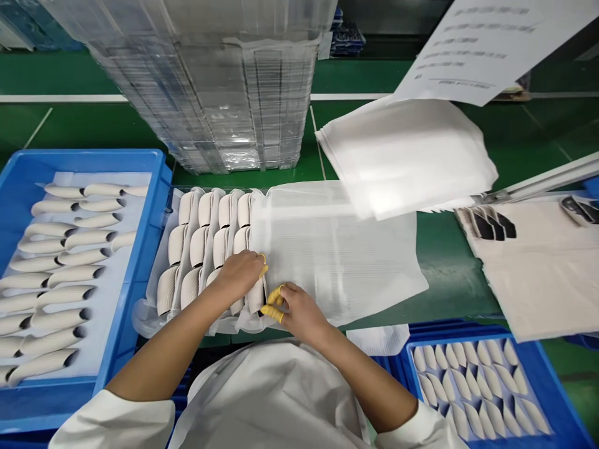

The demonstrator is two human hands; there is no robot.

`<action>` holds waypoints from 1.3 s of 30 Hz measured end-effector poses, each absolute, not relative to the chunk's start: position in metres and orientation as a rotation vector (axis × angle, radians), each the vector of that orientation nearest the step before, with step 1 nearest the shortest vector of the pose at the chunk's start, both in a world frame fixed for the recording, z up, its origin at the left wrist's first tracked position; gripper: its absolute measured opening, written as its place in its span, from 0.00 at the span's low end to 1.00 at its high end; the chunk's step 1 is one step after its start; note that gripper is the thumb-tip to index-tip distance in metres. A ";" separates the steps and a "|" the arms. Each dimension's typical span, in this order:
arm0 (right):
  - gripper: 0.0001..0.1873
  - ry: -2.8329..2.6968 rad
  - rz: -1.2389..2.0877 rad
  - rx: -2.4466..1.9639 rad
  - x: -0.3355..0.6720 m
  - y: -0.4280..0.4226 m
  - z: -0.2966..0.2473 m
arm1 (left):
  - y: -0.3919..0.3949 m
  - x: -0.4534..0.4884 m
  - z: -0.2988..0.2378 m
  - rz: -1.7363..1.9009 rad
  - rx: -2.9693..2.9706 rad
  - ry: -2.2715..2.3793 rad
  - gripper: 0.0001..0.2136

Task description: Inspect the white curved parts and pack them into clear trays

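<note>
A clear plastic tray [150, 312] in front of me holds rows of beige, ribbed, curved pieces [178, 243], with thin white sheet folded up between the rows. My left hand [241, 274] is over the rightmost row, fingers curled in and yellow covers on the fingertips; whatever they grip is hidden. Beside the near end of that row is my right hand [299, 312], its yellow-covered thumb and forefinger a little apart at the dark edge of a beige piece [256, 296]. The white translucent sheet [337, 249] spreads out to the right of both hands.
A blue bin [161, 181] of beige pieces stands left, another blue bin [566, 399] lower right. Stacked clear trays [224, 93] rise behind. White sheets [412, 156] hang at upper right, above the green table [449, 268]. Beige cloth [538, 274] with black-ended pieces lies right.
</note>
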State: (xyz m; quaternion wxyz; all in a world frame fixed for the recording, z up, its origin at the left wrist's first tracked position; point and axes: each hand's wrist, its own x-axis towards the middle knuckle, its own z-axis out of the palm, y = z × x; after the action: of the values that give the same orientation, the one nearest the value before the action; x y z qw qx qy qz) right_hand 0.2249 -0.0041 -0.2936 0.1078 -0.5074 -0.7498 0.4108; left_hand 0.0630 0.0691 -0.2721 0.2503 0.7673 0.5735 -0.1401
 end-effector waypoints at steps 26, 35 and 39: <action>0.10 -2.456 0.981 -1.691 0.209 0.000 -0.301 | 0.011 0.066 -0.348 0.406 2.101 2.068 0.15; 0.10 -2.438 0.989 -1.704 0.210 -0.003 -0.301 | -0.029 0.040 -0.337 0.410 2.279 1.890 0.12; 0.15 -2.441 0.990 -1.748 0.209 -0.003 -0.302 | -0.050 0.036 -0.333 0.404 2.448 1.802 0.14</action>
State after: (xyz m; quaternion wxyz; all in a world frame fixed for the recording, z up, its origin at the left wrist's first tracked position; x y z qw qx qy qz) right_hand 0.2087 -0.0028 -0.3020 -0.0099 -0.5528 -0.7721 0.3133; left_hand 0.0363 -0.0504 -0.3330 0.0377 0.7977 0.5873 0.1316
